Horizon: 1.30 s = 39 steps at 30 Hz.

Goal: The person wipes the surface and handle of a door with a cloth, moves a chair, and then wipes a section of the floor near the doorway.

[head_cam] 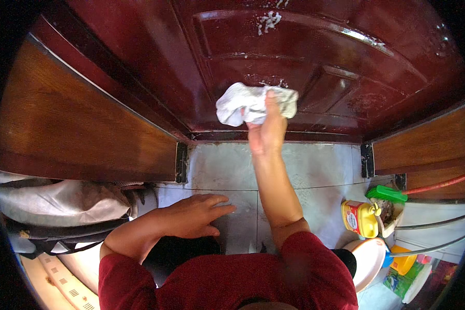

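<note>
A white cloth (pixel 238 101), greyish on its right part, is bunched in my right hand (pixel 270 130). That hand reaches forward to the lower part of a dark red panelled door (pixel 252 68), thumb on top of the cloth. White foam (pixel 269 21) clings to the door above the hand, with small flecks just over the cloth. My left hand (pixel 199 215) is held over the floor near my lap, fingers spread and holding nothing.
Grey floor tiles (pixel 224 164) run up to the door, between brown wood panels (pixel 89 104). On the right stand a yellow pump bottle (pixel 359 219), a green broom (pixel 387 193) and a pale basin (pixel 368 263). Fabric items (pixel 73 201) are piled on the left.
</note>
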Tool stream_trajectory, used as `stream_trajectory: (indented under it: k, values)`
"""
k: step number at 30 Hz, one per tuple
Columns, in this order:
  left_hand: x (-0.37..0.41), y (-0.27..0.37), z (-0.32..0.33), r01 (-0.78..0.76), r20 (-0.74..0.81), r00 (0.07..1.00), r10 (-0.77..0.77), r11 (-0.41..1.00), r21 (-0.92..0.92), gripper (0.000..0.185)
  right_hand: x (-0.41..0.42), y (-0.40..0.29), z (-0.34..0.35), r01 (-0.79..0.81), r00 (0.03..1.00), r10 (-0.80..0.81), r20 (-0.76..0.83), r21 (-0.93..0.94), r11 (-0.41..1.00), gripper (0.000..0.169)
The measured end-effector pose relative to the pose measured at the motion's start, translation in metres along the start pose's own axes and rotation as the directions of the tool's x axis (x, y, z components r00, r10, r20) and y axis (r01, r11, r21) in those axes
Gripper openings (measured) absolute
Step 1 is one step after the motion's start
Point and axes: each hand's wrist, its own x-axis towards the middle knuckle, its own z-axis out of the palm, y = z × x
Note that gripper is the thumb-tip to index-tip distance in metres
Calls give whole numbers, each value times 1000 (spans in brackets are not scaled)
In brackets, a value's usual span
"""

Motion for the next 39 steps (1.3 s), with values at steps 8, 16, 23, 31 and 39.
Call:
stream_trajectory:
  k: [8,16,23,31,39]
  values:
    - [-10,-8,-1,-15,20,1000,16,1000,-27,65,-8,-77,49,315,933,-304,192,-31,948,27]
    - [4,-12,2,-103,20,995,103,994,47,66,6,24,-10,569,802,-545,244,-590,572,53]
    - [5,-5,-2,-105,-2,994,106,988,112,68,-6,-18,42,766,587,-648,486,-593,249,74]
    - [7,9,-11,-115,-14,993,119,979,169,64,-10,-121,163,970,124,-832,540,-242,-13,30]
    - [20,-5,0,-201,16,980,201,973,115,64,-19,-63,104,836,423,-456,783,-532,-138,58]
